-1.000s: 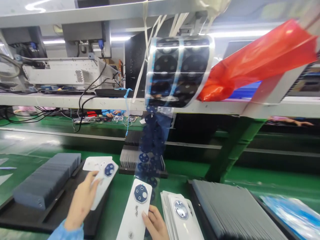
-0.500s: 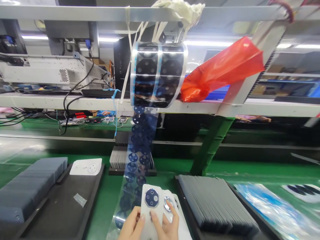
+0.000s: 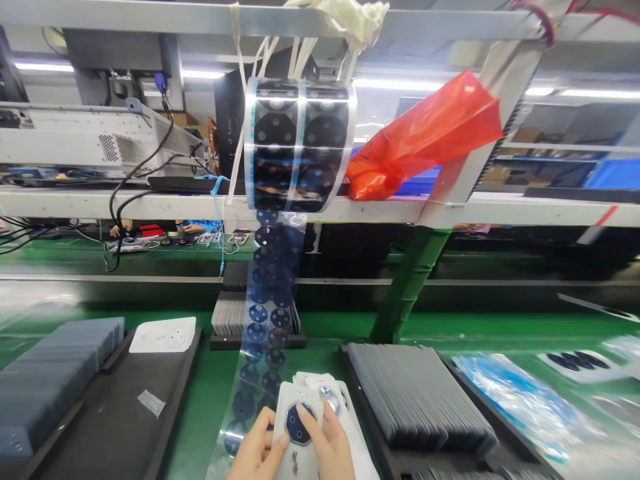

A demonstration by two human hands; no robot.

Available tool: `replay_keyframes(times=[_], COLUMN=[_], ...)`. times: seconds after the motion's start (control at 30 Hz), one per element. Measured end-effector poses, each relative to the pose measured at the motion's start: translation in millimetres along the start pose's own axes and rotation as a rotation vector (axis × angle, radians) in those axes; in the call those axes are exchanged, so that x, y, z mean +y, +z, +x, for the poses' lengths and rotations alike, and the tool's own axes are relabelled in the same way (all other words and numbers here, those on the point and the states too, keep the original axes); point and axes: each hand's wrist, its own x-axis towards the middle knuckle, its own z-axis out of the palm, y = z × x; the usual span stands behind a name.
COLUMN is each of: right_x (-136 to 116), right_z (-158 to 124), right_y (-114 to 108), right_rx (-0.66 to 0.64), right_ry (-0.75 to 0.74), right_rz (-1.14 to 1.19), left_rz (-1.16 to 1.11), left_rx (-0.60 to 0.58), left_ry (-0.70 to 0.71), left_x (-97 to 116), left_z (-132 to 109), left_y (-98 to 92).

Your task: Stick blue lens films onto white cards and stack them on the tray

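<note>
My left hand (image 3: 256, 448) pinches the left edge of a white phone back cover (image 3: 283, 403), its thumb on the front. A dark blue, round-cornered film piece (image 3: 299, 432) with round holes lies over the camera area near the cover's top. My right hand (image 3: 331, 445) grips the cover's right side, with a finger pressed on that film piece. Behind it rest more white phone covers (image 3: 357, 437), one with a round silvery camera ring (image 3: 329, 397). A clear strip of film pieces (image 3: 256, 333) hangs from a big roll (image 3: 300, 147) down to the left of my hands.
A black tray (image 3: 120, 393) at left bears a white cover (image 3: 165, 335) and a clear scrap (image 3: 151, 403). Grey sheets (image 3: 410, 393) fill a tray on the right, beside blue-clear plastic film (image 3: 510, 393). A red bag (image 3: 430, 133) hangs from the frame; a green post (image 3: 413, 283) stands behind.
The held cover has come lower and tilted. My right finger has moved from below the film piece up onto it. The whole scene has shifted left in view.
</note>
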Motion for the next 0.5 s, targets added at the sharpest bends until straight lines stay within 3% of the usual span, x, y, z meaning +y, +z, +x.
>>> replay_keyframes(times=[0.27,0.37,0.5], right_x=[18,32,51], right_z=[3,0,-1], right_y=[-6,-2,-3], right_rx=[0.046,0.035,0.113], right_ry=[0.050,-0.093,-0.369], right_rz=[-0.090,-0.200,-0.547], left_rz=[-0.044,-0.041,-0.091], left_rx=[0.059,0.122,0.148], left_ry=[-0.020,0.016,0.040], left_x=[5,4,7], left_z=[-5,-3,6], left_y=[0.8,0.7,-1.7])
